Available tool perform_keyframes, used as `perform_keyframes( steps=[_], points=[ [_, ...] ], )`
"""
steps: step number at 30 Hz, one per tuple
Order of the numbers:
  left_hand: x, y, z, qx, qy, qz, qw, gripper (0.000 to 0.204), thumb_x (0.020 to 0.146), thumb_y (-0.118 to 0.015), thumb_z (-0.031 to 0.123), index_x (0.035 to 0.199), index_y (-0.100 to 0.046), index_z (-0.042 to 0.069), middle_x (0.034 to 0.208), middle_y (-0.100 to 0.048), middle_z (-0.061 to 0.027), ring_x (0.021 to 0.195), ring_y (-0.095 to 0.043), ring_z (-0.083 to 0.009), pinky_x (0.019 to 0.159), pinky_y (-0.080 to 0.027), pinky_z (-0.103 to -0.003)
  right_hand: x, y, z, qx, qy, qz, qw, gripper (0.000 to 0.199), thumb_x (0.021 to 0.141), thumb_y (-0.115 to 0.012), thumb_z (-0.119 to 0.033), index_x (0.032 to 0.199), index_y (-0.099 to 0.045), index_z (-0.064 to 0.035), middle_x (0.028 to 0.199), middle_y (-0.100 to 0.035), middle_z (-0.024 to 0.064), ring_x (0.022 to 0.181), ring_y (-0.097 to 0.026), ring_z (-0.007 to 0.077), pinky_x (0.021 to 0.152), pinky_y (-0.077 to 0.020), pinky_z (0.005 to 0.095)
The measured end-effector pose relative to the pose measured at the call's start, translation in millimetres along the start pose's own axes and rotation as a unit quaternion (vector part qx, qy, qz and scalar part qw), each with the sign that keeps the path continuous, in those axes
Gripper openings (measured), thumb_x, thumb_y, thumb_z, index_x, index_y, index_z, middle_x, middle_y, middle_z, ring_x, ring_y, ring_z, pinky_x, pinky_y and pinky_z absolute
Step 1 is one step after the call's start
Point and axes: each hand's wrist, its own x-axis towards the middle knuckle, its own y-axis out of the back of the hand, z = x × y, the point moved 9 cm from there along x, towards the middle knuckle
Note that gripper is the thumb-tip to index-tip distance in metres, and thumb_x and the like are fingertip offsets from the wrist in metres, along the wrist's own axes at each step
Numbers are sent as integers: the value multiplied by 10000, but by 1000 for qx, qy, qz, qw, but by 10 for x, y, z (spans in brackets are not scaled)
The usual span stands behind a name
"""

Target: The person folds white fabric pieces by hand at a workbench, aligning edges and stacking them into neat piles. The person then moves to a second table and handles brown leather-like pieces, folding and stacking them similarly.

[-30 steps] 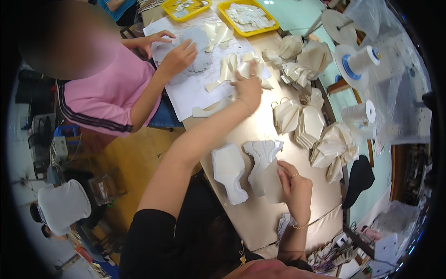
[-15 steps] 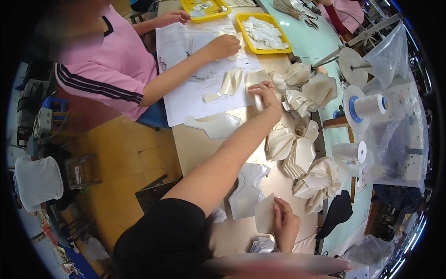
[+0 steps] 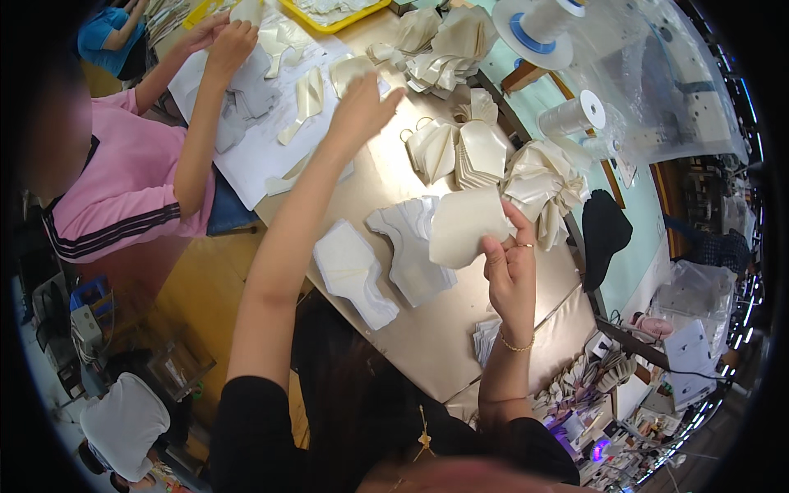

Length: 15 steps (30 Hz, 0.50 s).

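My right hand (image 3: 511, 261) pinches a cream, flat cut piece (image 3: 467, 228) between thumb and fingers, raised over the table. My left hand (image 3: 362, 113) is stretched out across the table, fingers apart and nothing seen in it. Just beyond it lies another cream piece (image 3: 349, 72), partly hidden by the fingers. A curved cream piece (image 3: 307, 97) rests left of that hand on white paper. Nearer me are a stack of white shaped pieces (image 3: 409, 246) and a single white shaped piece (image 3: 355, 275) beside it.
Fanned bundles of cream pieces (image 3: 481, 152) line the table's right side. Thread spools (image 3: 571, 115) and a black cut piece (image 3: 604, 234) are beyond them. On the left, a co-worker in pink (image 3: 136, 177) handles a light piece. A yellow tray (image 3: 329, 25) stands at the far edge.
The whole view has shifted. My left hand has come away from the cream pieces at the far side and its fingers have spread. My right hand has lifted its cream piece higher.
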Motion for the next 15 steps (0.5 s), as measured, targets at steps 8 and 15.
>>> perform_keyframes(
  steps=[8,15],
  points=[
    [-2239,-226,718,-664,120,-164,720,412,908,-632,356,1098,-600,-8,991,-663,-73,916,-632,-133,805,-499,-247,-307,-229,-186,180,-3,-70,981,314,957,-581,-157,1203,-483,11,727,-532,-4,543,-392,22,493,-321,181],
    [-2778,347,826,-478,13,116,870,300,857,-664,-18,1154,-623,-32,969,-678,-101,768,-622,-112,701,-521,-232,-711,-4,-668,7,58,124,991,296,853,-692,-58,1122,-585,-1,955,-599,54,582,-475,44,477,-373,201]
  ],
)
